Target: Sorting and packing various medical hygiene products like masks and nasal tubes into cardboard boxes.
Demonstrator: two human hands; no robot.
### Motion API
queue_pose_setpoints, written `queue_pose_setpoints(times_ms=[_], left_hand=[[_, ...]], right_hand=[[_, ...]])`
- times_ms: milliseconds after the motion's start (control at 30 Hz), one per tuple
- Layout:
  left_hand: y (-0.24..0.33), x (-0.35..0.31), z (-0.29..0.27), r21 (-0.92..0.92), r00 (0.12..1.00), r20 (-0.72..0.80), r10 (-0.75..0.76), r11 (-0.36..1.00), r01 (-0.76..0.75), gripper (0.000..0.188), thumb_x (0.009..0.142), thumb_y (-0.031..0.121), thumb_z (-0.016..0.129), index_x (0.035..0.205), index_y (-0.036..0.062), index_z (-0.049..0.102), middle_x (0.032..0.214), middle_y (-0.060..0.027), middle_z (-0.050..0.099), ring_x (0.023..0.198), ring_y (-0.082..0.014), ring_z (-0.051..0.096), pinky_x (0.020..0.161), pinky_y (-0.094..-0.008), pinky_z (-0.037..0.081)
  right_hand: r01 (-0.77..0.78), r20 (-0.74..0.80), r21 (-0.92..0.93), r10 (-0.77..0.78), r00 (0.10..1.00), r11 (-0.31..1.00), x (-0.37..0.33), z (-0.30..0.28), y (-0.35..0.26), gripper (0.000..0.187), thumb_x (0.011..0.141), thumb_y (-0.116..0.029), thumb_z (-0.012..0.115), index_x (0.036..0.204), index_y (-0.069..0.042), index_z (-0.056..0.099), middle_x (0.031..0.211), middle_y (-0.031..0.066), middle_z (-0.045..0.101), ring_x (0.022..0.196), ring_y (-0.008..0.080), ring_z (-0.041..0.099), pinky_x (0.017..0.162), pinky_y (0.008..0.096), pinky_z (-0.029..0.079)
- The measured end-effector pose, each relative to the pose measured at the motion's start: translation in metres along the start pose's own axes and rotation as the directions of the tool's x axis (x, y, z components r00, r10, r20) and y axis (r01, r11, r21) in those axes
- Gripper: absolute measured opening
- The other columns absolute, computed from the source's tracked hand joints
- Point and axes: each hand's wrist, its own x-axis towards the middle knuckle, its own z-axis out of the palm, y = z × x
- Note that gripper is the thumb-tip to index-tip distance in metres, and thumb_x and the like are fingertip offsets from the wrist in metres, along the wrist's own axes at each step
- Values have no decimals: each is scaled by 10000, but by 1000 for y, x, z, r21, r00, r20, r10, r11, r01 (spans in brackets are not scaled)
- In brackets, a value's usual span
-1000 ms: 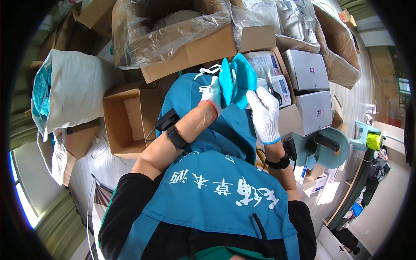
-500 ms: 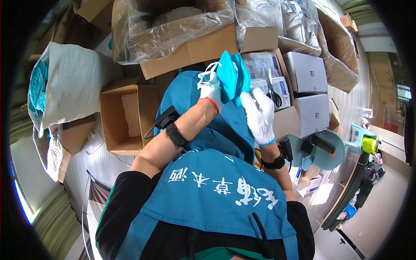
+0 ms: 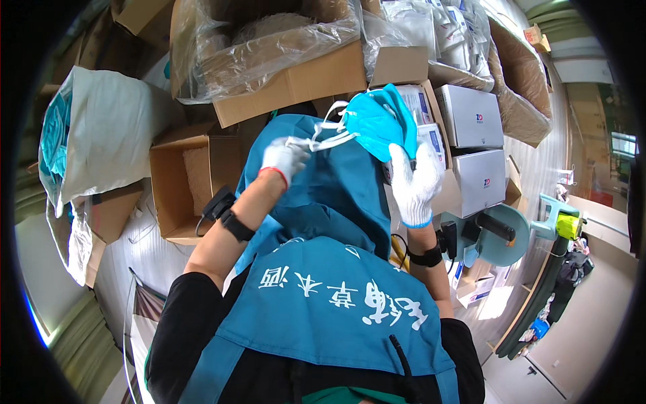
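Observation:
In front of me, over the blue apron on my lap, is a small stack of turquoise face masks (image 3: 377, 124). My right hand (image 3: 415, 182), in a white knitted glove with a blue cuff, grips the masks by their lower right edge. White ear loops (image 3: 333, 138) stretch from the masks toward the left. My left hand (image 3: 285, 158), gloved in white with a red cuff, is closed on the ends of these loops and pulls them out. Its fingertips are partly blurred.
A plastic-lined carton (image 3: 289, 81) stands ahead, an open carton (image 3: 178, 185) to the left. Further left, a white sack (image 3: 111, 135) holds turquoise masks. On the right are white boxes (image 3: 479, 178) and a blue round stool (image 3: 515, 236). Bagged packets (image 3: 457, 40) fill a far carton.
My left hand has moved left and down, drawing the ear loops away from the masks. The masks have shifted right and turned flatter, now gripped by my right hand and covering the scissors.

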Motion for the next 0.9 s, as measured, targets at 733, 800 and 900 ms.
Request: queue_pose_setpoints(times_ms=[733, 800, 900], left_hand=[[105, -81, 83, 533, 316, 580, 751, -57, -844, 206, 702, 71, 800, 882, 19, 716, 1010, -144, 593, 883, -292, 630, 767, -339, 533], [105, -83, 85, 542, 316, 579, 752, -66, -838, 197, 711, 57, 799, 887, 22, 720, 1023, -137, 595, 882, -273, 639, 760, -328, 534], [103, -85, 90, 581, 296, 551, 780, -103, -808, 193, 718, 41, 794, 897, 27, 724, 1031, -127, 600, 877, -250, 650, 748, -315, 535]], right_hand=[[72, 259, -131, -36, 965, 989, -2, -16, -3, 141, 815, -134, 706, 845, -5, 655, 786, 161, 632, 698, 345, 622, 609, 395, 502], [86, 264, -185, -35, 964, 979, -1, -16, -3, 131, 819, -139, 700, 842, -17, 659, 781, 154, 634, 697, 338, 625, 608, 394, 504], [115, 222, -174, -74, 972, 978, 1, -16, -4, 96, 812, -128, 704, 831, -42, 665, 764, 140, 635, 675, 317, 628, 591, 389, 504]])
